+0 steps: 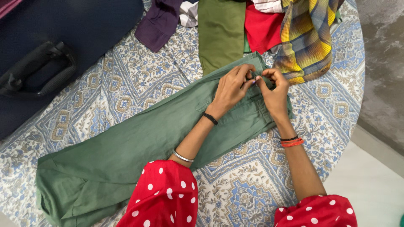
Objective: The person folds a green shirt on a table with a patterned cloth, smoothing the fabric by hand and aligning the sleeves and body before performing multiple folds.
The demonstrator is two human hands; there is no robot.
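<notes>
A pair of green trousers [139, 143] lies stretched across the patterned cloth, waist end at the upper right, legs bunched at the lower left. My left hand [231, 86] and my right hand [273, 90] meet at the waistband, fingers pinched together on the fabric around its fastening. The fastening itself is hidden under my fingertips. Both arms wear red sleeves with white dots, and thin bands circle the wrists.
A blue-and-white patterned cloth [126, 80] covers the round surface. A dark blue suitcase with a black handle [38, 71] sits at the upper left. Purple [158, 23], olive [221, 31], red [263, 25] and yellow plaid [305, 40] garments pile at the far edge. Grey floor lies to the right.
</notes>
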